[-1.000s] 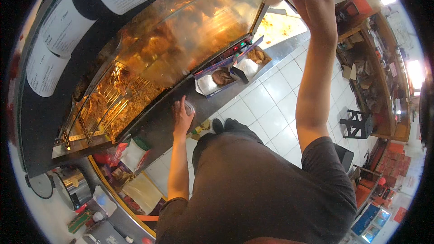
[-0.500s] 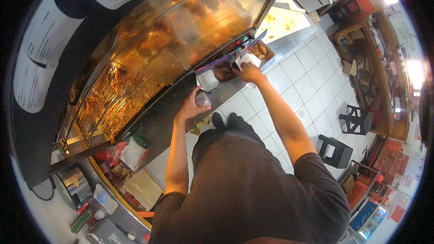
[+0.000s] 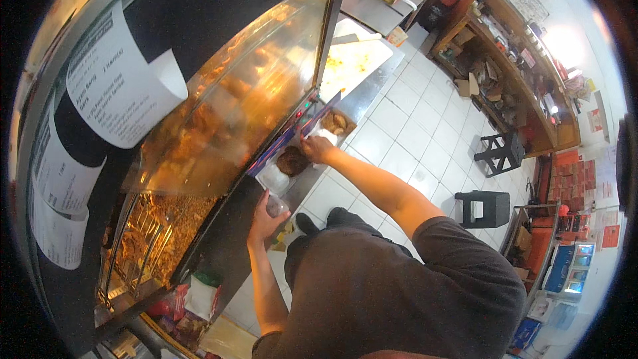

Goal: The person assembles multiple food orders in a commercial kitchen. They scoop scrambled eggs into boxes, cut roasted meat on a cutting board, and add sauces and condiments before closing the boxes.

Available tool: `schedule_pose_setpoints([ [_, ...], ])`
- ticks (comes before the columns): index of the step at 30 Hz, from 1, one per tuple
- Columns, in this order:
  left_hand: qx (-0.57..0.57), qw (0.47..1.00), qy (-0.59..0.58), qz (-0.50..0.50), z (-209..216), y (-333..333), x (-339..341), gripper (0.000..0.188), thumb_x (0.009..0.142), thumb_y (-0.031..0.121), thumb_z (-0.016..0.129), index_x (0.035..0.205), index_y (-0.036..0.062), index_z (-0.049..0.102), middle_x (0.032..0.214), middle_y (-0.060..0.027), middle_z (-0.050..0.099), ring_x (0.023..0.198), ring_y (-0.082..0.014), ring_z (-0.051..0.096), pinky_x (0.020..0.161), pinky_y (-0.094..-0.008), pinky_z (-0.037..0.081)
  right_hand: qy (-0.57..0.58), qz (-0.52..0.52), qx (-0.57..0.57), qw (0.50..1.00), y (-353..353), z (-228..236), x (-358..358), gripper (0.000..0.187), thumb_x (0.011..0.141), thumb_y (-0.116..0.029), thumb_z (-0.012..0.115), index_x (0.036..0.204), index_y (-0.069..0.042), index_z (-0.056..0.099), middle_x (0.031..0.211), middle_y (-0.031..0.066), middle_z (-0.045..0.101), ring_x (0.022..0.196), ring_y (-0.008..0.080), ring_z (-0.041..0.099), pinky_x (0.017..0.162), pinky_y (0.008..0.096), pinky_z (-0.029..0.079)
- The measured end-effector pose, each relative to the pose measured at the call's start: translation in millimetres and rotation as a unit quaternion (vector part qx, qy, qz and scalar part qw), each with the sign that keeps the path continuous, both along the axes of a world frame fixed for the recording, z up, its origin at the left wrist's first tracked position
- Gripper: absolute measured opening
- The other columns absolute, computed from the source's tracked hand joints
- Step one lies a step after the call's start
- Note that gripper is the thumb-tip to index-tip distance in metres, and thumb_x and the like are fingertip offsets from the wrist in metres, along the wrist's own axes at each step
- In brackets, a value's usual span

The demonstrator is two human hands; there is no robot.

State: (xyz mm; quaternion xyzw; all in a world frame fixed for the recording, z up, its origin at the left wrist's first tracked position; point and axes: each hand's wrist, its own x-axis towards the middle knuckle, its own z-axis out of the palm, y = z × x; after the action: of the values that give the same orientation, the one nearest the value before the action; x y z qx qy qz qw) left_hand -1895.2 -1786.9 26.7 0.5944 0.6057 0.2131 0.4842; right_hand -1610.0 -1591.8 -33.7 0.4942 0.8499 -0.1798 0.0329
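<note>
The left hand [image 3: 269, 216] is holding a clear cup [image 3: 276, 207]; at its one o'clock the right hand [image 3: 318, 149] is touching a white bundle [image 3: 326, 135] in a box [image 3: 347, 131], grasp unclear. Packing is apparently underway, the cup needing a place next.

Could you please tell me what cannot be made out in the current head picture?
All in the head view:
Right hand: its own back hides whether its fingers grip anything.
White mound beside it: partly covered by that hand, so its full shape is unclear.
Clear container in the left hand: too small and blurred to tell its contents.
Food behind the hazy glass: too blurred to tell piece from piece.
</note>
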Motion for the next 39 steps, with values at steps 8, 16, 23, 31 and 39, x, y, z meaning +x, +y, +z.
schedule_pose_setpoints([
  [8, -0.042, 0.998, -0.008, 0.054, 13.0, -7.5, 16.5, 0.111, 0.072, 0.032, 0.094, 0.159, -0.005, 0.036, 0.153, -0.0294, 0.051, 0.14, -0.0354, 0.054, 0.115, -0.0422, 0.043, 0.033, -0.018, -0.032, 0.999, 2.1, 1.2, 2.3, 0.023, 0.09, -0.021, 0.062, 0.097, 0.0, 0.071, 0.091, 0.0213, 0.074, 0.085, 0.0431, 0.075, 0.072, 0.0509, 0.062],
  [16, -0.046, 0.995, -0.025, 0.087, 49.8, 0.0, 81.9, 0.111, 0.072, 0.024, 0.094, 0.161, -0.0034, 0.033, 0.147, -0.0278, 0.057, 0.135, -0.0329, 0.057, 0.112, -0.0425, 0.045, 0.099, 0.023, -0.101, 0.99, 37.0, 80.8, 66.1, 0.024, 0.081, -0.024, 0.076, 0.1, -0.01, 0.071, 0.091, 0.0164, 0.074, 0.09, 0.0384, 0.075, 0.072, 0.0486, 0.061],
  [23, -0.012, 0.994, -0.078, 0.077, 103.2, 76.9, 213.5, 0.109, 0.078, 0.019, 0.093, 0.162, -0.0073, 0.027, 0.149, -0.0248, 0.054, 0.131, -0.0274, 0.057, 0.108, -0.0387, 0.048, 0.075, 0.104, -0.016, 0.992, 113.7, 188.7, 205.8, 0.021, 0.085, -0.017, 0.069, 0.098, -0.001, 0.066, 0.087, 0.0228, 0.073, 0.089, 0.0417, 0.074, 0.078, 0.0498, 0.06],
  [31, 0.027, 0.985, -0.169, 0.027, 136.3, 248.4, 431.8, 0.111, 0.078, 0.024, 0.093, 0.161, -0.0094, 0.028, 0.15, -0.023, 0.053, 0.13, -0.0261, 0.058, 0.111, -0.0383, 0.045, 0.07, 0.004, 0.041, 0.997, 253.5, 251.4, 440.5, 0.016, 0.085, -0.019, 0.069, 0.089, -0.004, 0.073, 0.082, 0.0212, 0.074, 0.08, 0.0378, 0.075, 0.069, 0.0474, 0.059],
  [39, 0.102, 0.986, -0.086, -0.104, 119.6, 488.4, 641.0, 0.104, 0.075, 0.024, 0.094, 0.157, -0.0069, 0.039, 0.152, -0.0285, 0.052, 0.142, -0.0347, 0.052, 0.117, -0.041, 0.041, -0.067, -0.019, 0.111, 0.991, 418.3, 255.2, 701.4, 0.03, 0.102, -0.031, 0.057, 0.098, -0.002, 0.068, 0.087, 0.0206, 0.072, 0.084, 0.0421, 0.072, 0.075, 0.0518, 0.056],
])
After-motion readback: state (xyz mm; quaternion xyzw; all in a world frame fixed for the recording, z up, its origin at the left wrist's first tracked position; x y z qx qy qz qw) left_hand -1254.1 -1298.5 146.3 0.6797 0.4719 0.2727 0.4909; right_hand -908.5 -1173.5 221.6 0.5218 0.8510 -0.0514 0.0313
